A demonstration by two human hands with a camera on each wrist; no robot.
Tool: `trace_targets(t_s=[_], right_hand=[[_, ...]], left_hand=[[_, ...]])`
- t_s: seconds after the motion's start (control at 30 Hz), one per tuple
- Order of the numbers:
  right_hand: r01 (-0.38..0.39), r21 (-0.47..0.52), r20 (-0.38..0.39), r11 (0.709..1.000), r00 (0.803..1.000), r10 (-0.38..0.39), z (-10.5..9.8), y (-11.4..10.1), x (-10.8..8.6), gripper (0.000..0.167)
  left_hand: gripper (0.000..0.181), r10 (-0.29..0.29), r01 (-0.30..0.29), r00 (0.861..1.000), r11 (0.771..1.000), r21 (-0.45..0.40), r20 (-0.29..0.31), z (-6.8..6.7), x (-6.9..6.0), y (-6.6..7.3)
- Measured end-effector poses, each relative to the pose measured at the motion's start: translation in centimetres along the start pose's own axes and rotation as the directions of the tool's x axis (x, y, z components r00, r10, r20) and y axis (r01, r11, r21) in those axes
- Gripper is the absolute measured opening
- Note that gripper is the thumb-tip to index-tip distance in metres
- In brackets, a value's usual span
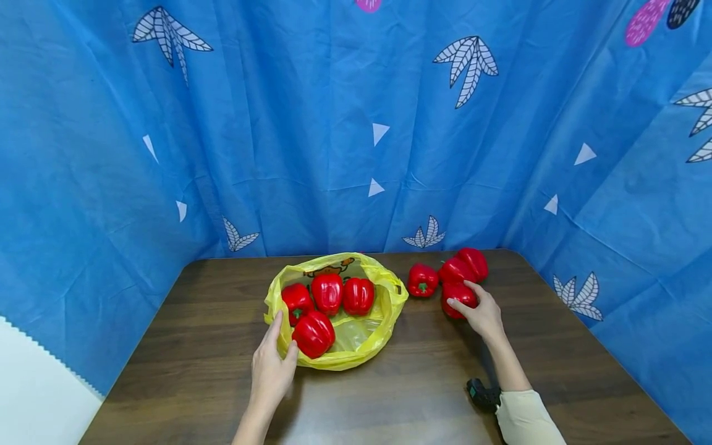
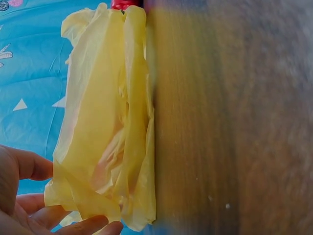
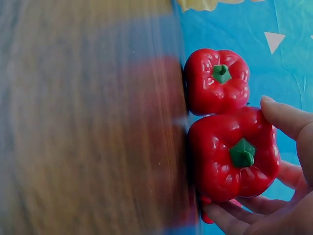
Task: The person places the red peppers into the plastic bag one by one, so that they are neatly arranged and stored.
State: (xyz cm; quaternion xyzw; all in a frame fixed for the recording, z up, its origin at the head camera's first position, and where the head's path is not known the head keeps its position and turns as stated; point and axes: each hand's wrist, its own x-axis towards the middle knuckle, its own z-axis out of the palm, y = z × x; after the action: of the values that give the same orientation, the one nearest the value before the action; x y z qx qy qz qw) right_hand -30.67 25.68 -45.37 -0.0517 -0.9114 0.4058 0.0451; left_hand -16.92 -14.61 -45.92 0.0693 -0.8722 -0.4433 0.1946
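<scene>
Brown table (image 1: pixel 411 371) beneath red peppers (image 1: pixel 421 277), blue curtain (image 1: pixel 311 136) behind

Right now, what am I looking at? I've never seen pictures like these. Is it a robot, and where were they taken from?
No robot: there are a person's two bare hands, the left grip and the right grip. The widest picture comes from a camera on the person's head, looking forward and down. The others come from a camera on each wrist, so the table looks sideways.

On the brown wood-grain table sits an open yellow plastic bag with four shiny red bell peppers visible inside. More red peppers lie right of it. The left grip holds the bag's edge; the right grip holds one red, green-stemmed pepper.
</scene>
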Motion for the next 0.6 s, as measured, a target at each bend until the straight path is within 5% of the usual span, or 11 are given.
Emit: trace_targets(t_s=[0.6], right_hand=[[-0.037, 0.017, -0.021, 0.999, 0.999, 0.038, -0.09, -0.39, -0.15, 0.079]], left_hand=[[0.064, -0.009, 0.009, 1.000, 1.000, 0.009, -0.009, 0.10, 0.06, -0.29]])
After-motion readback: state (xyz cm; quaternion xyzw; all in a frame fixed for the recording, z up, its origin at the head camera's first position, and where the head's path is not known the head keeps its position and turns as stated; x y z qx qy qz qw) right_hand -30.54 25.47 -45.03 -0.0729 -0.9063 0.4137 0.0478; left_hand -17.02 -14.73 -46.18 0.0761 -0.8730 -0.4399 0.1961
